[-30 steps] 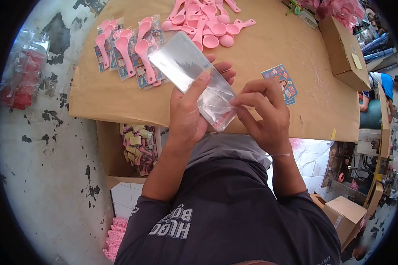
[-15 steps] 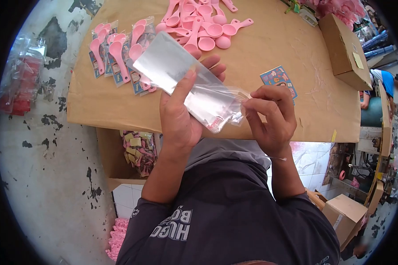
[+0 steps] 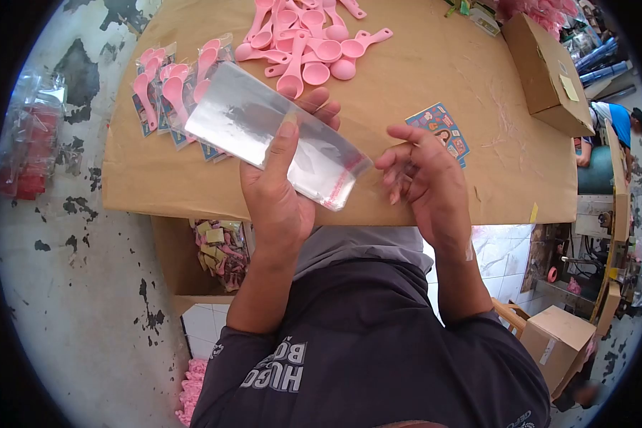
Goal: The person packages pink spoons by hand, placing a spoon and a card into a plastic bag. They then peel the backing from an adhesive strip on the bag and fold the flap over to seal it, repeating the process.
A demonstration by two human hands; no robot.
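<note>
A stack of clear plastic bags (image 3: 253, 125) lies across my left hand (image 3: 282, 171), clamped under the thumb. My right hand (image 3: 428, 178) hovers to the right of the stack, palm turned up, its fingers apart and a little curled; no object shows in it. Just beyond that hand, printed cards (image 3: 441, 132) rest on the brown table (image 3: 378, 196). Loose pink spoons (image 3: 316, 73) are piled at the table's far side. Bagged pink spoons with cards (image 3: 173, 93) lie at the left, partly behind the clear bags.
An open cardboard box (image 3: 546, 75) stands at the table's right edge. Under the table a box holds packed pink items (image 3: 221, 260). Another carton (image 3: 556, 339) is at lower right. A person in blue (image 3: 620, 125) is at far right.
My right hand has let go of the film at the stack's near end, and its fingers have spread. The bags have shifted slightly left with my left hand.
</note>
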